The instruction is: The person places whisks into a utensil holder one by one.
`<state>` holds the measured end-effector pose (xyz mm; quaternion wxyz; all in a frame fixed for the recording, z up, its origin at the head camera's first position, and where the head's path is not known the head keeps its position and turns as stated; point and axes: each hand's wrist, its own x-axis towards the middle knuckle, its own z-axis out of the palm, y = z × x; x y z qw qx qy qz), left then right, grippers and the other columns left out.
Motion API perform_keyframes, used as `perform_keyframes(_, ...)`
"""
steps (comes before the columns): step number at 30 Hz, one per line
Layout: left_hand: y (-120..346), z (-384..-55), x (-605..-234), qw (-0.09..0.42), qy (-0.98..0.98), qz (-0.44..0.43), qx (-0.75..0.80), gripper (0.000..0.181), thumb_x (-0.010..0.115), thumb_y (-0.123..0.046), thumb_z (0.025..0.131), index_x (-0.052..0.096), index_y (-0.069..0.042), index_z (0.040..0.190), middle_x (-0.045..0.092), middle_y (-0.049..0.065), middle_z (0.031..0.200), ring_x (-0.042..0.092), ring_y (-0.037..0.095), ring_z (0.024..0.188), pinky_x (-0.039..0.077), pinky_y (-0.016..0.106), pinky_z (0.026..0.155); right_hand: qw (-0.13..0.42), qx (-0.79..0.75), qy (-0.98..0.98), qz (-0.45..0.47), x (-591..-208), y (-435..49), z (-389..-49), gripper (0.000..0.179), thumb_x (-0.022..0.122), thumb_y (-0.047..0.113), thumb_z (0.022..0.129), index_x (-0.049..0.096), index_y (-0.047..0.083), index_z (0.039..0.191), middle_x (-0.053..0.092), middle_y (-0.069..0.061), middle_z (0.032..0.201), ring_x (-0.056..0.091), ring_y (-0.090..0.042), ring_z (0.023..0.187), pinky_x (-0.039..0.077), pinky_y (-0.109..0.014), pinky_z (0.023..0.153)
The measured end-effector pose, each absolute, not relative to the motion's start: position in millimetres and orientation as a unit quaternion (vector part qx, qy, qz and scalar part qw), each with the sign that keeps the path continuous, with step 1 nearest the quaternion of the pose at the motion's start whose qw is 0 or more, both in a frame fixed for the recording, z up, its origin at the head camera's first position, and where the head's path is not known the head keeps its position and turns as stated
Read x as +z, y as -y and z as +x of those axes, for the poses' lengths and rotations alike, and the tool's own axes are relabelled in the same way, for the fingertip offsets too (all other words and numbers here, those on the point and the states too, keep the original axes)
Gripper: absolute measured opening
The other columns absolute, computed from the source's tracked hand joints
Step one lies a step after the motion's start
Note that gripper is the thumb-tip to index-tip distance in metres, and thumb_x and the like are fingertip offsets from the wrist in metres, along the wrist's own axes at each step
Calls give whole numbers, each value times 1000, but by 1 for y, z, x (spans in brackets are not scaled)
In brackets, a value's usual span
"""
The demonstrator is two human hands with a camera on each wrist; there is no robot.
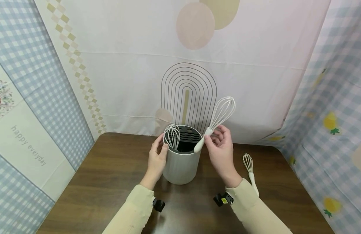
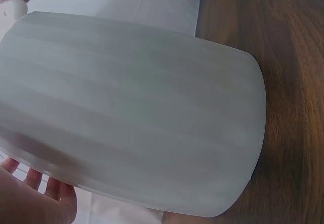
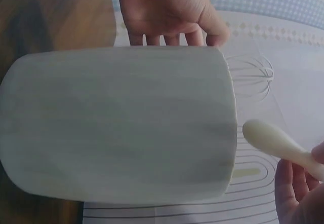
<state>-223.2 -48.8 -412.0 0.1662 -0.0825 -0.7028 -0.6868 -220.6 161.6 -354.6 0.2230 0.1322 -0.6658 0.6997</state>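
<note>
A light grey cylindrical utensil holder [image 1: 181,169] with a dark slotted insert stands upright on the table. My left hand [image 1: 157,157] holds its upper left side, thumb near the rim; in the right wrist view the left fingers [image 3: 172,39] bend against the wall. One whisk [image 1: 172,136] stands in the holder at the left, wires up, its handle hidden inside. At the holder's upper right, my right hand [image 1: 222,146] pinches a second white whisk [image 1: 209,131] by its handle, wires up. The handle's rounded end [image 3: 260,133] is near the rim.
A smaller whisk [image 1: 250,172] lies on the brown wooden table [image 1: 116,182], to the right of the right hand. Behind the table hangs a patterned white cloth [image 1: 133,91], with checked cloths [image 1: 323,136] at the sides.
</note>
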Motion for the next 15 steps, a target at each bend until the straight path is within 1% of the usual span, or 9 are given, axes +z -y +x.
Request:
perform_keyframes(2,49,-223,-412,164,705,-81,-686,45,52,-9,99,44,-3,143,49,20,134,47,33,122,37,44,103,230,706,656,137,-355,-157,-221,48,62,-2,91,38,4,132,57,-15,116,57,-39,104,51,-28,84)
perform_keyframes(4,49,-223,-412,165,705,-81,-685,45,52,-9,99,44,-3,143,49,20,134,47,33,122,37,44,104,235,709,649,144,-355,-153,-222,49,61,-4,91,37,2,133,57,-14,116,55,-42,105,51,-28,84)
perform_keyframes(5,49,-223,-412,165,705,-81,-685,45,52,-9,99,44,-3,143,49,20,134,47,33,122,37,44,103,236,708,649,146,-355,-151,-223,50,61,-4,91,36,1,133,57,-15,116,56,-42,104,51,-28,84)
perform_keyframes(7,49,-223,-413,166,705,-83,-685,45,52,-9,99,44,-3,143,49,21,134,47,35,122,37,44,103,236,705,654,142,-355,-148,-223,50,61,-4,91,36,0,133,57,-15,115,58,-35,102,51,-26,82)
perform_keyframes(10,49,-224,-413,167,704,-84,-685,45,52,-9,99,44,-3,143,49,21,134,47,36,122,37,45,103,229,698,665,134,-352,-143,-221,50,60,-6,90,35,-5,133,56,-20,116,58,-26,99,51,-24,80)
perform_keyframes(12,49,-224,-413,168,704,-85,-685,45,52,-10,99,44,-3,143,49,22,133,47,35,122,37,45,103,227,693,672,128,-347,-139,-217,49,59,-8,90,35,-5,133,55,-23,117,57,-26,98,50,-23,78)
perform_keyframes(15,49,-224,-412,170,704,-86,-684,45,52,-9,99,44,-2,143,49,22,133,47,34,121,37,45,103,229,682,683,125,-341,-131,-213,48,58,-10,89,34,-10,132,55,-24,116,56,-27,97,50,-23,77)
